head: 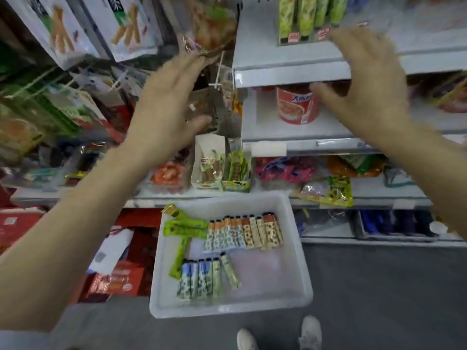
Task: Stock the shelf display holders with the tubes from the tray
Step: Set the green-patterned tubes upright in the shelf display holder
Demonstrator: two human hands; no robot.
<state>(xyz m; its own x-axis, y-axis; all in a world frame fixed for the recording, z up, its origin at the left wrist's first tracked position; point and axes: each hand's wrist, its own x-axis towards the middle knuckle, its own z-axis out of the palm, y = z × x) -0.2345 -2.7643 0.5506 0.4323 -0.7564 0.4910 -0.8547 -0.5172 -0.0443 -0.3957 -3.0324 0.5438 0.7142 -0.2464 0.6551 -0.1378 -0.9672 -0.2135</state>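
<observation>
At 9 o'clock of the view, hanging snack bags (38, 109) fill the racks, blurred. L hand (166, 107) is raised w/ fingers (182, 64) spread and straight, holding nothing, in front of a brown pack (204, 107) on the pegs. Below centre, at 6 o'clock, the white tray (298, 274) sits on the floor by the lowest shelf; inside, a row of patterned tubes (245, 233) w/ black caps lies across the 12 o'clock side, a shorter row of blue and green tubes (199, 276) toward 7 o'clock, plus green sachets (182, 228) along the 9 o'clock edge. At 12 o'clock, the display holder (303, 39) on the top shelf (265, 59) has green tubes (313, 11) standing upright. R hand (366, 82), fingers (343, 39) spread, empty, hovers just beside the holder, over a red cup (295, 104) one shelf down. White shoes (310, 332) at 5 o'clock.
</observation>
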